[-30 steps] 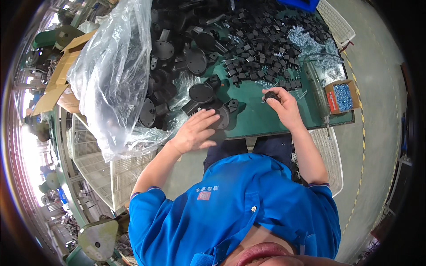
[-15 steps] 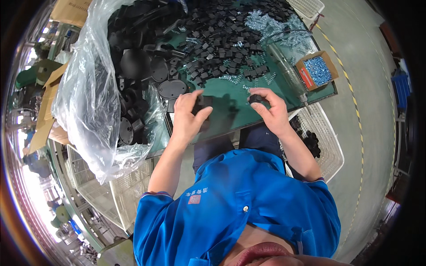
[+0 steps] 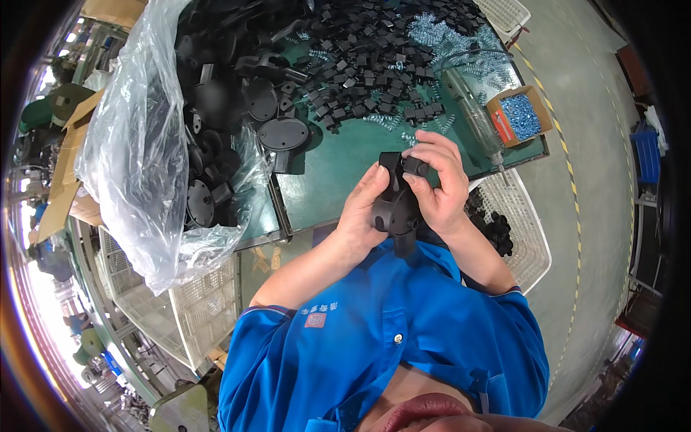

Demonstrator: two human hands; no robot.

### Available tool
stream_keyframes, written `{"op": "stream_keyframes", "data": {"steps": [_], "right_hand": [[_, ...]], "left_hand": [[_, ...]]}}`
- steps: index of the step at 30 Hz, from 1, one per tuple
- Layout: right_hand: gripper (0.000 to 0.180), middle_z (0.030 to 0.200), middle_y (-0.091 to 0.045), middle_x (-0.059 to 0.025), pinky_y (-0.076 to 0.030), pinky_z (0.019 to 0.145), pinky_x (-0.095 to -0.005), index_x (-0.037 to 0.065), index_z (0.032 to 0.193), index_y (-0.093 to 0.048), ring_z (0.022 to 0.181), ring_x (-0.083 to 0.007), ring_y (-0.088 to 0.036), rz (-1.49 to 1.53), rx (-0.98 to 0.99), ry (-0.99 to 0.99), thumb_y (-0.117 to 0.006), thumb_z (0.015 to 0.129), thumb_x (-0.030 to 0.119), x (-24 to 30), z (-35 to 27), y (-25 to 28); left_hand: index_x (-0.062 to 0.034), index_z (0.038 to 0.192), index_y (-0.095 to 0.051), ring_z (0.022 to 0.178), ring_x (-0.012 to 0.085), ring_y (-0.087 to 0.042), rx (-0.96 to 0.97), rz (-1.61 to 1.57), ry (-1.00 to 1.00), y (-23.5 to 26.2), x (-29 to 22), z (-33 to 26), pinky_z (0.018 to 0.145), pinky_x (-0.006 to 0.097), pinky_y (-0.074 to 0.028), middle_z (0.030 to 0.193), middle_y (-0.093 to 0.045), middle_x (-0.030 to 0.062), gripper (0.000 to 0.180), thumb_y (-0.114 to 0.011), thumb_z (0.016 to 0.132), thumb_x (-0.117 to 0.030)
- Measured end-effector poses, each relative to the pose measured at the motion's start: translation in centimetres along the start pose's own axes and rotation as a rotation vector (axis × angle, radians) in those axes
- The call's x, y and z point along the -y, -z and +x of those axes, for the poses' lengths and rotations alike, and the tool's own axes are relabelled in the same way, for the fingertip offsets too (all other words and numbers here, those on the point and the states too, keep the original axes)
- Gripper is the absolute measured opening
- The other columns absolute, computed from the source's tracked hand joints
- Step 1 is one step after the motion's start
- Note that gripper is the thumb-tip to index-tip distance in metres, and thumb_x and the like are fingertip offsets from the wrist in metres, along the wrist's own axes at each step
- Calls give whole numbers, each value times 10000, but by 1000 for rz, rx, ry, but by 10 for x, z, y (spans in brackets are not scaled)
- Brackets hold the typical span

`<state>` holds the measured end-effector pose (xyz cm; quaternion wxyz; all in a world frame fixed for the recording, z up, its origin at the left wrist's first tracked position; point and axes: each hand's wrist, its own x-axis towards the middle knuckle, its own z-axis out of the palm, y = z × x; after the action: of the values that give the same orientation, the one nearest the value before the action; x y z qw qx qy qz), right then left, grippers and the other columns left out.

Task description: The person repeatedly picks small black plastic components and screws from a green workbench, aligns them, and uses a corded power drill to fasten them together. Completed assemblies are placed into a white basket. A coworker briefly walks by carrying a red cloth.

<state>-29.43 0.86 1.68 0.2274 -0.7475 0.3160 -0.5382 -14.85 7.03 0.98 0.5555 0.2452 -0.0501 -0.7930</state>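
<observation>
My left hand [image 3: 358,207] is closed round a black moulded plastic part [image 3: 396,210] with a rounded body and an upright end. It holds the part just over the near table edge, in front of my shirt. My right hand [image 3: 445,189] pinches a small black plastic block [image 3: 414,166] between thumb and fingers. The block is up against the upper end of the larger part; whether it sits inside cannot be seen. Beyond my hands lie a heap of small black blocks [image 3: 367,72] and several loose metal springs [image 3: 384,121].
A power screwdriver [image 3: 471,111] lies on the green table [image 3: 335,176] beside a carton of blue screws [image 3: 520,117]. More springs [image 3: 461,43] lie behind. Clear plastic sheeting [image 3: 137,151] and black round-plated parts [image 3: 283,135] are at left. A white basket [image 3: 531,234] stands below right.
My left hand has moved right and nearer me, bringing the black plastic part into plain view. The hands have come together, and the small block now meets the larger part.
</observation>
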Motion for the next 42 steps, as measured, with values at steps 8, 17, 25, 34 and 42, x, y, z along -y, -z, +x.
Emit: {"op": "stream_keyframes", "data": {"steps": [8,17,25,34,42], "right_hand": [[254,1061,-645,-129,-464,926,-436,11,1029,-653,1087,-353,-600,-236,230,-21,-717,810,123,22,16,15],[307,959,-645,-131,-486,839,-435,-13,987,-626,972,-330,-625,-419,498,46,-729,712,78,41,38,32],[316,1023,-681,-183,-525,831,-438,-57,1016,-648,958,-359,-669,-185,147,118,-722,746,91,22,11,14],[220,926,-698,-111,-512,876,-440,28,850,-680,954,-286,-683,-301,246,150,-768,680,137,-33,-15,22],[251,738,-576,-37,-476,830,-398,94,671,-595,859,-224,-600,-591,273,239,-720,512,243,-74,-19,16]], "left_hand": [[-56,1284,-550,1072,164,-622,27,115,-132,11,-7,-1,902,327,-539,1170,-625,48,424,-704,912,-190],[24,1221,-608,959,102,-584,78,661,-210,19,-37,3,847,266,-495,1060,-638,21,411,-745,863,-123],[25,1242,-581,947,105,-584,150,457,-190,1,-28,-3,850,259,-491,1079,-629,32,435,-736,883,-167],[-3,1098,-685,888,211,-610,196,1430,-186,6,-60,36,770,348,-484,912,-639,88,365,-771,783,-166],[-44,1003,-708,1003,288,-583,217,2171,-457,8,-41,71,869,417,-425,927,-665,76,390,-800,668,-221]]}}
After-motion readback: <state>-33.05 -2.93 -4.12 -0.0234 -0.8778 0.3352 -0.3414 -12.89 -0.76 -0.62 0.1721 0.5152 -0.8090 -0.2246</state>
